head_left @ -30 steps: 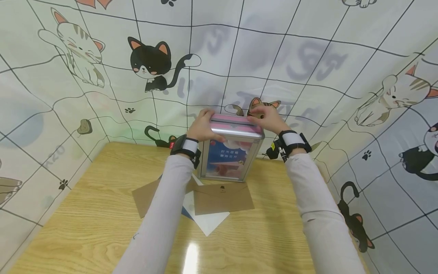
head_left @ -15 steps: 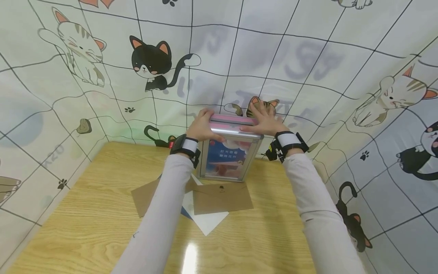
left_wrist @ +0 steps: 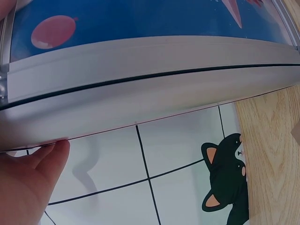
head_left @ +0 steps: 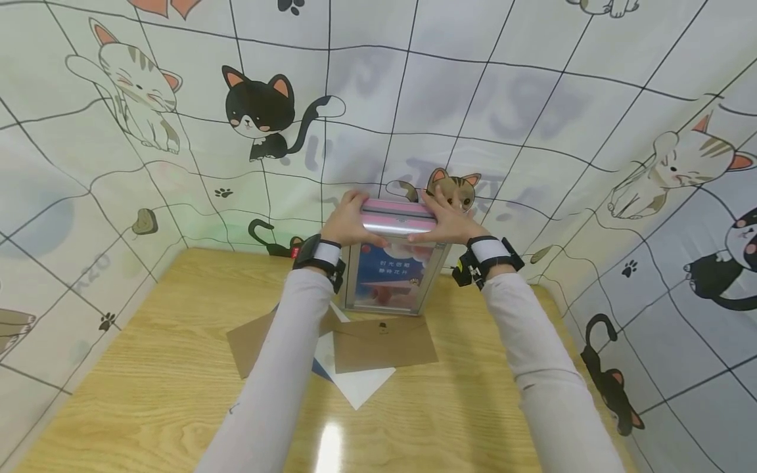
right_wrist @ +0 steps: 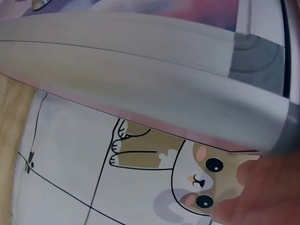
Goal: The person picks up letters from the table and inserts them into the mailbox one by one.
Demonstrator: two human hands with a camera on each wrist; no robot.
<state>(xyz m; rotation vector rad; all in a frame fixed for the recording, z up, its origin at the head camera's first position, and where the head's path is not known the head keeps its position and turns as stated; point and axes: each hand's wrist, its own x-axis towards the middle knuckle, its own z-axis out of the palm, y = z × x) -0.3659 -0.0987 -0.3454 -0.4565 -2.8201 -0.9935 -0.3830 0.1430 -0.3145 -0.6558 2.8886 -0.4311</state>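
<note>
A silver-framed mailbox [head_left: 387, 279] with a blue-and-pink picture front and a pink slotted top stands upright on the table's far side. My left hand [head_left: 345, 220] holds its top left end, thumb on the front and fingers towards the back; in the left wrist view the fingers [left_wrist: 55, 161] touch the rear edge. At the top right end my right hand [head_left: 452, 223] holds the mailbox likewise, its thumb along the front edge and its other fingers spread. A brown envelope [head_left: 384, 348] lies before the mailbox, overlapping a white sheet [head_left: 357, 387].
Another brown envelope [head_left: 251, 338] lies to the left, partly under my left sleeve, near a dark blue piece [head_left: 322, 370]. A cat-printed cloth [head_left: 378, 85] hangs behind and at the sides of the wooden table [head_left: 473, 407].
My right hand has come away from the slot, spread its fingers, and moved left to hold the mailbox's top right end. My left hand and the envelopes stay in place.
</note>
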